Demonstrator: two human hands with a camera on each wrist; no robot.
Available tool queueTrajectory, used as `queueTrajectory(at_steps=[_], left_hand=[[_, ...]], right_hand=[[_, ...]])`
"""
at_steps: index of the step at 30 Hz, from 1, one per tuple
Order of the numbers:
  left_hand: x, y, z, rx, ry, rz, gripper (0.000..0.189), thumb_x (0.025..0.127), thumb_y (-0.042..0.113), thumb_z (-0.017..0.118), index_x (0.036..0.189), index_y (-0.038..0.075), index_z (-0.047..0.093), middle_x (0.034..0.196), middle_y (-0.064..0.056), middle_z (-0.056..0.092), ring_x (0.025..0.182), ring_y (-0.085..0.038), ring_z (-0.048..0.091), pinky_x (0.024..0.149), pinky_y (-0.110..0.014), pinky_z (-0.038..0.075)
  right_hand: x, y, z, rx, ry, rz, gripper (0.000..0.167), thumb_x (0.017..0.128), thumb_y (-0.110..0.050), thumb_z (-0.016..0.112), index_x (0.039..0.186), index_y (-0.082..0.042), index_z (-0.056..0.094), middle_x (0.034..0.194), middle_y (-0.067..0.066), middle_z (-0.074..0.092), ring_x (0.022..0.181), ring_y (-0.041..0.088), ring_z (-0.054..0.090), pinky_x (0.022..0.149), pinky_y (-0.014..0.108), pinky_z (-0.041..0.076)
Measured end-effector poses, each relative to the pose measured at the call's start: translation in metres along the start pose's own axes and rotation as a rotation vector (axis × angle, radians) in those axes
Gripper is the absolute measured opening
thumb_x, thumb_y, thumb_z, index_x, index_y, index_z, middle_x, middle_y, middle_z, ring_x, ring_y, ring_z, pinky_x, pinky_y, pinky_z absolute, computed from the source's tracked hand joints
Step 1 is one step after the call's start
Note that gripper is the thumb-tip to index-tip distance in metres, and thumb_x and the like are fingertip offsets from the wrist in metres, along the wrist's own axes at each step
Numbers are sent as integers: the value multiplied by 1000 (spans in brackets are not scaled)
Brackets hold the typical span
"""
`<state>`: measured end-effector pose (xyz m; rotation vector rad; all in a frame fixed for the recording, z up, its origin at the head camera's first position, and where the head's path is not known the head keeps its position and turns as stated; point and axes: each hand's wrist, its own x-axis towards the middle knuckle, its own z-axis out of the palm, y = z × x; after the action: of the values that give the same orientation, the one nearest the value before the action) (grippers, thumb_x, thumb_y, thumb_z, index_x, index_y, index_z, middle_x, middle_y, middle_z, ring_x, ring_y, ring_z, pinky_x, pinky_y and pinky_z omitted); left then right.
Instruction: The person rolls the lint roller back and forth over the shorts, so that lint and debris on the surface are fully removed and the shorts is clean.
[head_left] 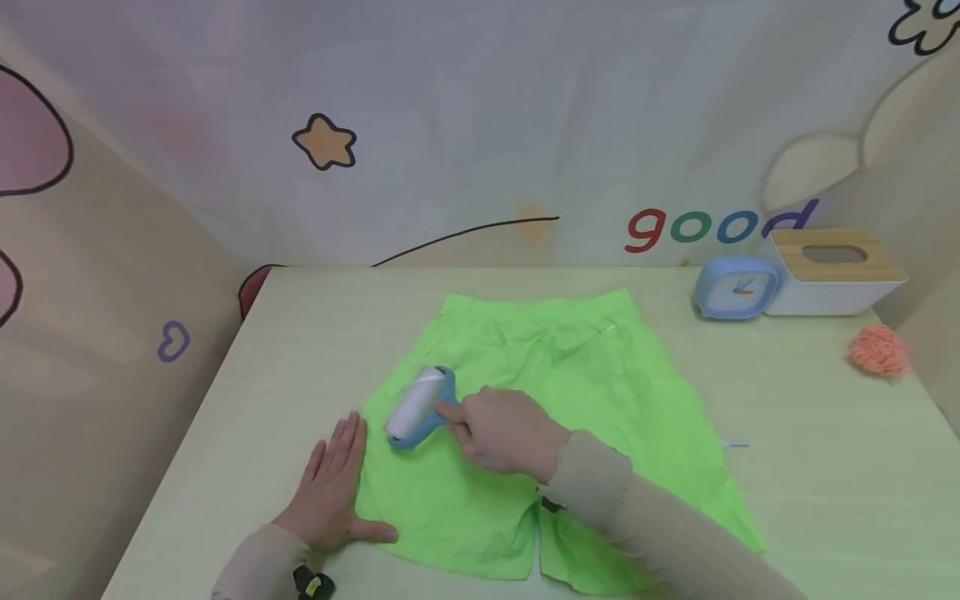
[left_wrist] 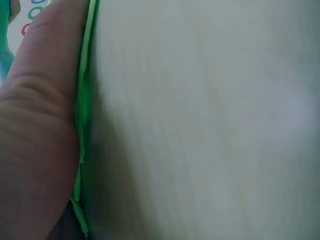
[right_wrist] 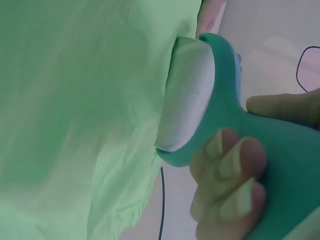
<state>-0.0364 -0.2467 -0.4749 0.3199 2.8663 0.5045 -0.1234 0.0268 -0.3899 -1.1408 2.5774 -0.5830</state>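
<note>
from here i see bright green shorts (head_left: 622, 375) spread over the pale table (head_left: 817, 492), waistband toward the backdrop (head_left: 465, 125). a blue-handled roller (head_left: 417, 407) rests on the shorts near their left edge, its handle grasped by the person's right hand (head_left: 506, 429). the left hand (head_left: 330, 487) lies flat with fingers straight, beside that same edge, thumb over the cloth, gripping nothing. the sleeved right forearm (head_left: 675, 525) crosses the lower shorts and blocks part of one leg from sight. at the far right corner a blue clock (head_left: 737, 288) stands just beside a white box with a wooden lid (head_left: 832, 293), nearer sits a coral, ruffled puff (head_left: 879, 350), and a small thin pale strip (head_left: 736, 444) lies by the shorts' right edge, all clear of the roller.
</note>
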Motion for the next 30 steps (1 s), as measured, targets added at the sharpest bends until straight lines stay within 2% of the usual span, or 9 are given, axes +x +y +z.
queueTrajectory(at_steps=[3, 12, 19, 25, 30], left_hand=[[2, 0, 1, 7, 4, 2, 153, 50, 87, 66, 154, -2, -2, 161, -19, -3, 147, -35, -3, 114, -56, 4], [1, 3, -2, -18, -22, -4, 152, 51, 85, 68, 154, -2, -3, 161, -19, -6, 147, -36, -5, 114, -56, 1], [2, -2, 2, -2, -13, -1, 153, 50, 87, 65, 154, -1, -6, 161, -18, -8, 147, -34, -8, 115, -52, -2], [4, -4, 5, -13, -13, 2, 153, 50, 87, 65, 154, 1, -7, 162, -16, -9, 147, -32, -9, 116, -50, -5], [2, -2, 3, -11, -14, 2, 153, 50, 87, 65, 154, 1, -7, 162, -16, -9, 147, -33, -9, 116, -51, -4]], right_hand=[[-12, 4, -5, -23, 3, 10, 43, 96, -15, 46, 137, -14, 57, 44, -13, 23, 39, 1, 16, 36, 17, 18], [-63, 18, -12, 59, 13, 53, 38, 98, -19, 51, 135, -12, 59, 43, -14, 26, 36, 0, 19, 35, 18, 22], [-101, 27, -16, 83, 32, 96, 38, 98, -19, 53, 135, -15, 59, 43, -19, 25, 34, -5, 20, 33, 18, 25], [-131, 27, -21, 66, 17, 155, 38, 98, -21, 54, 136, -19, 59, 44, -20, 24, 36, -5, 20, 35, 19, 27], [-146, 25, -24, 49, 38, 167, 37, 97, -19, 55, 133, -20, 62, 47, -21, 25, 39, -6, 20, 36, 19, 26]])
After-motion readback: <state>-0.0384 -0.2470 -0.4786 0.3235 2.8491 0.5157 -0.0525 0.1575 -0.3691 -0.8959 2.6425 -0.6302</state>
